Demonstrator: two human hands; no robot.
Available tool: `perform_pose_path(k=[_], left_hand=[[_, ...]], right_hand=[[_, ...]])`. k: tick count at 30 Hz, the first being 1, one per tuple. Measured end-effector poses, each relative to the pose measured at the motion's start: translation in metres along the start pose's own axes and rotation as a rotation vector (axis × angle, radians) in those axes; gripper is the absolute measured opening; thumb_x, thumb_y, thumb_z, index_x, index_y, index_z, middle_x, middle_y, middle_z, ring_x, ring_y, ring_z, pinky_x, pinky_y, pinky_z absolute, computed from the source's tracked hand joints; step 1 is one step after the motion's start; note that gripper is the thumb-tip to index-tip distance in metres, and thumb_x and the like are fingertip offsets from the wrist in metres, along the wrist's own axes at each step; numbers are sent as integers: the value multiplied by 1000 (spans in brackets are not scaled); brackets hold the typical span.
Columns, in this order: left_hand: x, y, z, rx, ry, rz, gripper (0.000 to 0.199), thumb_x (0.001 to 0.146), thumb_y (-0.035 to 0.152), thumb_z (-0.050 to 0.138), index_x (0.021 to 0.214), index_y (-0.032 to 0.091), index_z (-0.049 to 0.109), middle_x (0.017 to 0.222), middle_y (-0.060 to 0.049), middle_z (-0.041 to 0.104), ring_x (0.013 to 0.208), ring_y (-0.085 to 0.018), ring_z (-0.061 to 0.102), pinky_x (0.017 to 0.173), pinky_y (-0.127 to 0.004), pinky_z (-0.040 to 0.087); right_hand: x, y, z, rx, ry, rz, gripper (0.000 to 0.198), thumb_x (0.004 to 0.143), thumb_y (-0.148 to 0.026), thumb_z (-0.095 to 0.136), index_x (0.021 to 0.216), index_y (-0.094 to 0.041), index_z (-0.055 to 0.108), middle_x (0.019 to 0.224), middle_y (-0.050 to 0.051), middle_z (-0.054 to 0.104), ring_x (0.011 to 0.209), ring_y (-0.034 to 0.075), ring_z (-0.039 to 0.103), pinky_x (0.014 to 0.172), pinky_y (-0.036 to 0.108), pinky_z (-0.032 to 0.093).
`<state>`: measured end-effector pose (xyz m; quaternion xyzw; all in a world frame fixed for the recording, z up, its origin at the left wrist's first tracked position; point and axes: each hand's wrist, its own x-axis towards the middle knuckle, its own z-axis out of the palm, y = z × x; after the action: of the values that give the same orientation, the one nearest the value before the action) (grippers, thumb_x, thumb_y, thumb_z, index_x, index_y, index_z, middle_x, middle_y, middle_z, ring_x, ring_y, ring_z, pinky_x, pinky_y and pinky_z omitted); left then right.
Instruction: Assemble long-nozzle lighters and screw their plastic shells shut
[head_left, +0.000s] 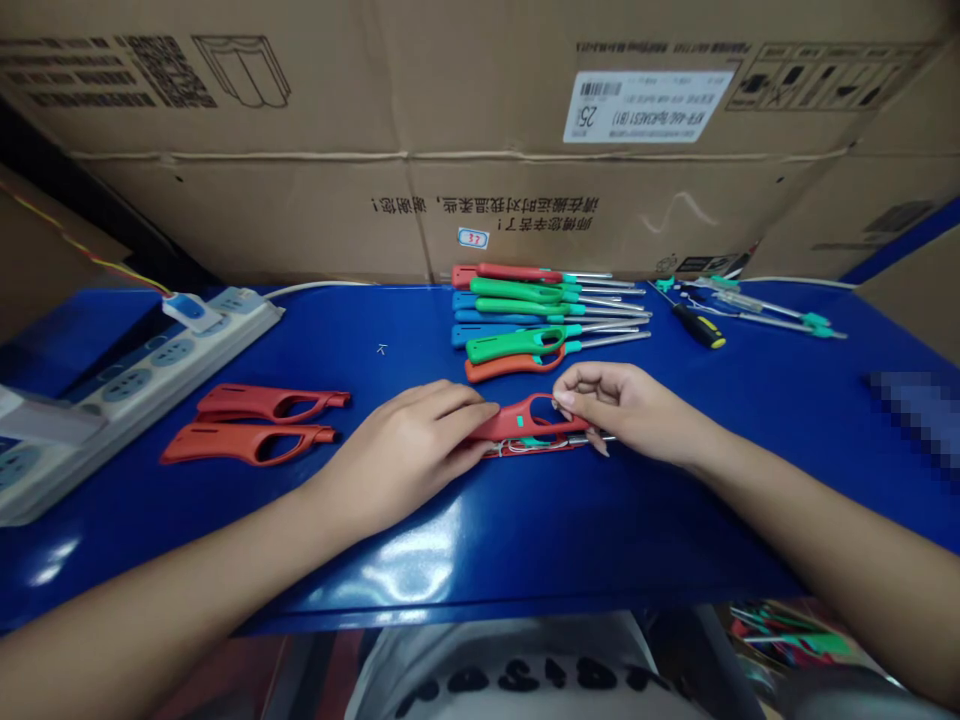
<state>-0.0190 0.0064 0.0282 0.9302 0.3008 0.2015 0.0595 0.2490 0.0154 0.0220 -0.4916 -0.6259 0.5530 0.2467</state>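
- My left hand (409,455) and right hand (630,405) pinch the red lighter (521,420) in front of the cardboard box (300,205).
- Its length runs roughly along the box, tip (606,438) rightward.
- I can't see the box's contents.

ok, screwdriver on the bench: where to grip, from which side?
By its thick black-and-yellow handle, probably with the right hand from the near side, once free. The butt end points near and right; the narrow end points back-left, and loose metal rods lie to the right.
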Motion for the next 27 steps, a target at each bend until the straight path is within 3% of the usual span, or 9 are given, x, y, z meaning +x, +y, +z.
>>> perform_pose_path(k=[5,9,12,18,27], left_hand=[[1,3,-9,26,-125,-48,22,96,27,63,114,15,70,104,-9,72,96,-23,69,85,-35,57],[2,2,-12,14,-217,-98,19,95,28,64,109,18,72,101,-6,73,94,-23,70,83,-34,57],[1,1,-11,-9,-245,-111,20,95,28,64,111,19,72,102,-6,73,95,-23,71,85,-33,56],[0,-1,-8,-46,-238,-129,22,96,29,63,114,20,72,106,-6,73,96,-21,71,89,-33,55],[0,1,-6,-50,-227,-129,23,95,31,64,113,21,73,102,-6,73,97,-21,70,88,-32,55]], right_hand=[[-1,7,4,-391,100,-263,27,94,-43,59,102,-18,64,75,-1,57,62,11,49,56,24,41],[-4,5,1,-690,5,-434,30,90,-41,67,112,-20,65,91,4,64,84,16,58,74,29,46],[-4,4,-2,-832,-35,-467,31,89,-44,69,109,-21,66,98,6,66,95,22,58,80,33,47],[-3,4,-4,-898,-36,-496,33,90,-45,67,113,-22,65,106,7,66,99,22,59,82,33,47],[-7,0,-13,-1053,-29,-568,29,93,-47,64,96,-19,67,93,6,65,84,20,56,72,31,42]])
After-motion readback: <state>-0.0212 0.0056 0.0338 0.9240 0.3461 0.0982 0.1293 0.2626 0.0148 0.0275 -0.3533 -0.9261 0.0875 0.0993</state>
